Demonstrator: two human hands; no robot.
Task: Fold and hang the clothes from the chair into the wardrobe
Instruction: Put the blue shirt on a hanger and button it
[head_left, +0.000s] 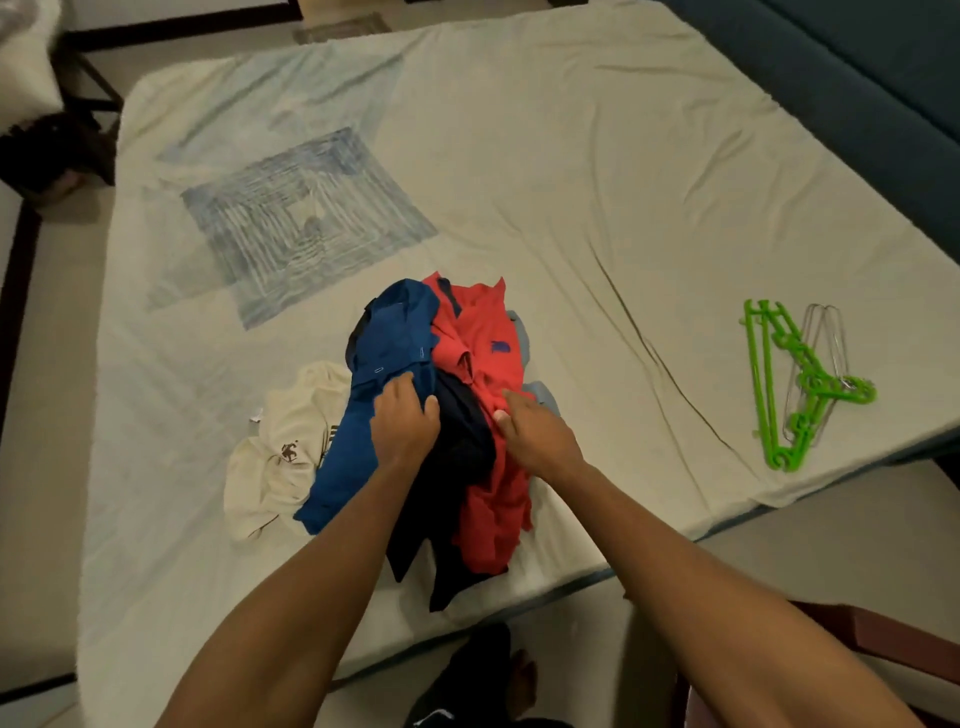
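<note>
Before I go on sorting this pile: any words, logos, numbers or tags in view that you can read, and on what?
No text is readable.
Red polo shirt: small dark blue chest emblem, too blurred to read.
Cream white T-shirt: dark brown figure print and dark stripes, no legible letters.
Small white tag at its edge: too small to read.

Pale wrinkled sheet (571, 156) across a mattress with a blue square print (306, 218) — dark teal sofa (857, 78) far right, light floor (831, 545) below
</note>
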